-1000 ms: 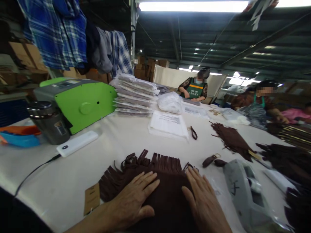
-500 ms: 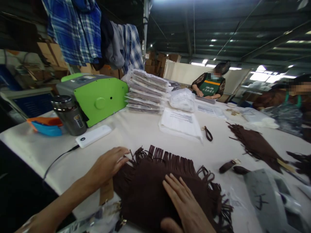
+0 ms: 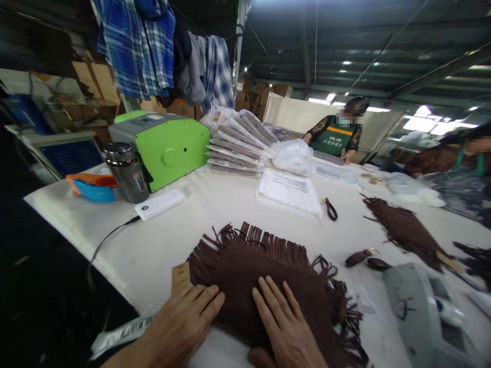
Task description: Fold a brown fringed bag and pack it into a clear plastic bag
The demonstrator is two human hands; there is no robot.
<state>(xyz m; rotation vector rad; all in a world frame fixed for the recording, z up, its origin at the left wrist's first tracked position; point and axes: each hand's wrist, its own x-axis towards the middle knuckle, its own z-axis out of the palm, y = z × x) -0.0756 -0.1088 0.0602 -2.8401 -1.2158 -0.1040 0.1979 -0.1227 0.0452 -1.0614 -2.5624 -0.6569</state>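
A dark brown fringed bag (image 3: 245,281) lies flat on the white table in front of me, its fringe spread along the far and right edges. My right hand (image 3: 286,317) rests open on the bag's middle, fingers stretched out. At the near left edge, my left hand (image 3: 187,312) lies over the bag with its fingers extended; its thumb is hidden. Just beyond that hand, a tan paper tag (image 3: 180,277) sticks out from the bag's left side. A clear plastic strip (image 3: 120,332) lies beside my left forearm.
On the left are a power bank (image 3: 159,205), a flask (image 3: 126,171) and a green machine (image 3: 172,151). Bagged goods (image 3: 238,145) are stacked behind. A grey tape dispenser (image 3: 418,312), a wrist strap (image 3: 330,209) and another fringed bag (image 3: 406,230) lie right. Two co-workers are beyond.
My left hand has come from the fringe at the far left corner toward me, to the bag's near left edge. The right hand stays on the bag. The view has shifted slightly left.
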